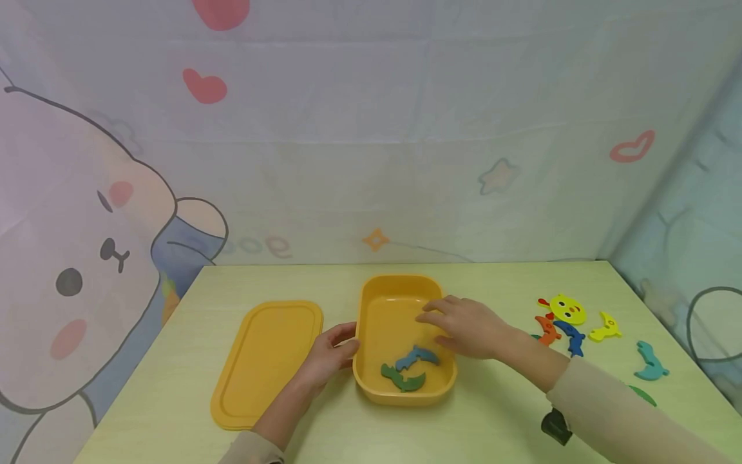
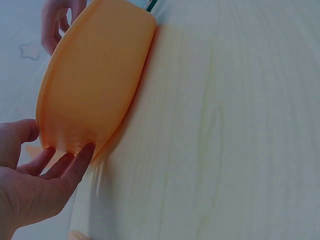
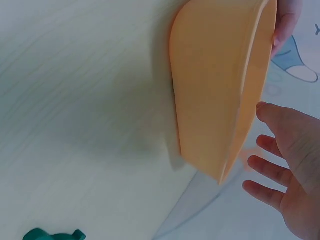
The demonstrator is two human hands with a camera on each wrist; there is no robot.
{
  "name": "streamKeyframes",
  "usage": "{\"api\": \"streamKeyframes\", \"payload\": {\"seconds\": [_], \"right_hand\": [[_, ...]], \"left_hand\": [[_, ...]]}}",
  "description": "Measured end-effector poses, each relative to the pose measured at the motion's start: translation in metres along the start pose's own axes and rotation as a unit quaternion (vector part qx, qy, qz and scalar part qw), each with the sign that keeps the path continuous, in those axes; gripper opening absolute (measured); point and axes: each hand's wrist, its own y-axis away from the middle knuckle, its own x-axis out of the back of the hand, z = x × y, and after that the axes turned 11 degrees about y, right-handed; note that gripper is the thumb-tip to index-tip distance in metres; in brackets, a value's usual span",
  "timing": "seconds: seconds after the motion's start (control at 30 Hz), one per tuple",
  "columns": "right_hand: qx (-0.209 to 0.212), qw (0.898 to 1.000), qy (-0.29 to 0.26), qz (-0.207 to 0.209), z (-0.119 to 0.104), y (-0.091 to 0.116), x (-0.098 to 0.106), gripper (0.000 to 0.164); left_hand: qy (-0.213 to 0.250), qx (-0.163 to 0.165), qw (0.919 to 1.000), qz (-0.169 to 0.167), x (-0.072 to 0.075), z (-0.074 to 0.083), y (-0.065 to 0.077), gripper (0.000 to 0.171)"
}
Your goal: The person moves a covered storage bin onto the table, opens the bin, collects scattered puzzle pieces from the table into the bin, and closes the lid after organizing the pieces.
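Note:
A yellow plastic box (image 1: 400, 397) stands on the table. Inside it, near the front, lie a blue curved toy piece (image 1: 426, 355) and a green curved toy piece (image 1: 406, 381). My left hand (image 1: 327, 354) holds the box by its left side, with fingertips on the outer wall and the thumb up at the rim, as the left wrist view shows. Over the right rim reaches my right hand (image 1: 466, 325), its fingers spread above the inside of the box and gripping nothing. In the right wrist view, the right thumb (image 3: 272, 114) overlaps the rim.
A flat yellow lid (image 1: 269, 364) lies left of the box. To the right are a yellow smiling-face piece (image 1: 568, 310), an orange piece (image 1: 548, 331), a dark blue piece (image 1: 572, 339), a yellow piece (image 1: 606, 327) and a teal piece (image 1: 650, 362). A patterned curtain (image 1: 406, 161) hangs behind the table.

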Motion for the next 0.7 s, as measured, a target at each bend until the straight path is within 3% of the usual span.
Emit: {"api": "streamKeyframes", "payload": {"seconds": [0.27, 0.7], "right_hand": [[-0.036, 0.999, -0.017, 0.004, 0.017, 0.01, 0.007, 0.042], [-0.089, 0.996, -0.002, -0.016, 0.038, 0.025, 0.012, 0.044]], "left_hand": [[0.01, 0.017, 0.9997, 0.012, 0.0, 0.001, -0.001, 0.044], [0.007, 0.021, 0.9997, 0.015, 0.001, 0.0, -0.001, 0.043]]}}
